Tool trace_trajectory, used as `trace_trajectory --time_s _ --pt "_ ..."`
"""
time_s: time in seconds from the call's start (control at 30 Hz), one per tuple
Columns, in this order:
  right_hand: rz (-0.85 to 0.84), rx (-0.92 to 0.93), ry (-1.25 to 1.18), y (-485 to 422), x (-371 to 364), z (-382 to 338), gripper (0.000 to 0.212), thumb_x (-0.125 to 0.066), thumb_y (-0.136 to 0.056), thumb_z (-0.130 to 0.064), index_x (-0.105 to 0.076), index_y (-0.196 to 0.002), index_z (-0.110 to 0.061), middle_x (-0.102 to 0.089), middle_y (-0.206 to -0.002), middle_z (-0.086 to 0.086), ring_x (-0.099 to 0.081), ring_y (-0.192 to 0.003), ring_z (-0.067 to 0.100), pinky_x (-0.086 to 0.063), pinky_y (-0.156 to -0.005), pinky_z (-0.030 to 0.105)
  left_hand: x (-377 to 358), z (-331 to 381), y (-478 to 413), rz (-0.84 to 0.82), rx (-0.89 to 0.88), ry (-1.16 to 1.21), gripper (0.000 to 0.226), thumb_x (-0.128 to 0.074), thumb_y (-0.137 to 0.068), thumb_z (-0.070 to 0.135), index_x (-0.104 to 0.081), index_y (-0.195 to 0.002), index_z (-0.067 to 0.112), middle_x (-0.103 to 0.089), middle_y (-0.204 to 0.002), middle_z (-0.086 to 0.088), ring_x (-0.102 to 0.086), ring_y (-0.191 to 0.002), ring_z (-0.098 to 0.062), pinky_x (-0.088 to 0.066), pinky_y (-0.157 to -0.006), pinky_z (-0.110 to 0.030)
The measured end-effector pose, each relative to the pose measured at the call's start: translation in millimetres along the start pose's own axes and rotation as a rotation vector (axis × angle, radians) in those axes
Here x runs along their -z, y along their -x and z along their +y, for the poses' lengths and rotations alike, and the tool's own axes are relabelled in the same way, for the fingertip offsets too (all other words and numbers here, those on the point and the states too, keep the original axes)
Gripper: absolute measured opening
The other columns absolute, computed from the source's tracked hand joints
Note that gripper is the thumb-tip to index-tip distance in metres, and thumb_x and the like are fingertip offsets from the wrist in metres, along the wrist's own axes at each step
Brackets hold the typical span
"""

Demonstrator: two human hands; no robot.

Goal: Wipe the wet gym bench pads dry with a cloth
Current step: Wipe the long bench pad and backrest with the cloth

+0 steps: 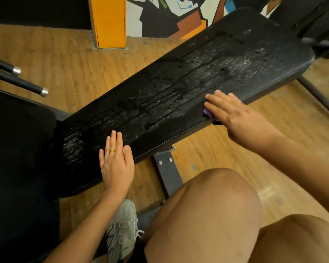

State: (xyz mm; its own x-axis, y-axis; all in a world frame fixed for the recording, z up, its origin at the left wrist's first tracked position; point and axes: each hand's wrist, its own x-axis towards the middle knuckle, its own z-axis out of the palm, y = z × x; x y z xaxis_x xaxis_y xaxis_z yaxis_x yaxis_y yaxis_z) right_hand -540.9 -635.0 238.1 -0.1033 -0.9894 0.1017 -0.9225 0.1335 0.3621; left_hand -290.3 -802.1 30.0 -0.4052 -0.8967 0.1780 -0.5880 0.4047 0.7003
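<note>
Well, the long black bench pad (179, 88) runs slantwise above the wooden floor (65, 59), beaded with water drops and streaks over most of its top. The right hand (235, 114) lies flat at the pad's near edge, its fingers (217, 99) straight and close together, pressing down a purple cloth (207, 113); only a scrap of it peeks out. The left hand (116, 164) rests flat on the pad's lower end, fingers straight, a gold ring (112, 150) on one, holding nothing. A second dark pad (17, 139) sits just beside that end.
</note>
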Motion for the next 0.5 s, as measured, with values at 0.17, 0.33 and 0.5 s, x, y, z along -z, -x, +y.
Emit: trace_trajectory --time_s 0.17,0.33,0.5 --pt "0.090 -0.181 -0.023 1 -3 8 0.078 -0.052 -0.075 0.025 -0.042 -0.149 0.002 -0.036 -0.158 0.022 -0.024 -0.150 0.042 -0.017 -0.122 0.052 0 0 0 -0.006 -0.008 -0.005 0.062 -0.014 -0.105 0.045 -0.025 -0.159 0.018 -0.020 -0.166 0.004 -0.012 -0.154 -0.012 -0.010 -0.126 -0.044" --pt "0.097 -0.057 -0.038 -4 -22 -25 0.082 -0.041 -0.066 0.023 -0.042 -0.147 0.009 -0.039 -0.154 0.028 -0.026 -0.148 0.048 -0.017 -0.120 0.055 -1 1 0 -0.006 0.007 -0.020 0.062 -0.013 -0.104 0.046 -0.025 -0.159 0.018 -0.020 -0.166 0.004 -0.012 -0.154 -0.011 -0.009 -0.126 -0.044" --pt "0.083 -0.015 0.001 9 -2 22 0.068 -0.031 -0.084 0.014 -0.041 -0.150 0.003 -0.036 -0.158 0.023 -0.026 -0.149 0.041 -0.019 -0.121 0.053 2 -1 0 -0.034 -0.005 -0.005 0.064 -0.011 -0.104 0.048 -0.023 -0.160 0.018 -0.018 -0.167 0.005 -0.009 -0.155 -0.010 -0.008 -0.126 -0.043"
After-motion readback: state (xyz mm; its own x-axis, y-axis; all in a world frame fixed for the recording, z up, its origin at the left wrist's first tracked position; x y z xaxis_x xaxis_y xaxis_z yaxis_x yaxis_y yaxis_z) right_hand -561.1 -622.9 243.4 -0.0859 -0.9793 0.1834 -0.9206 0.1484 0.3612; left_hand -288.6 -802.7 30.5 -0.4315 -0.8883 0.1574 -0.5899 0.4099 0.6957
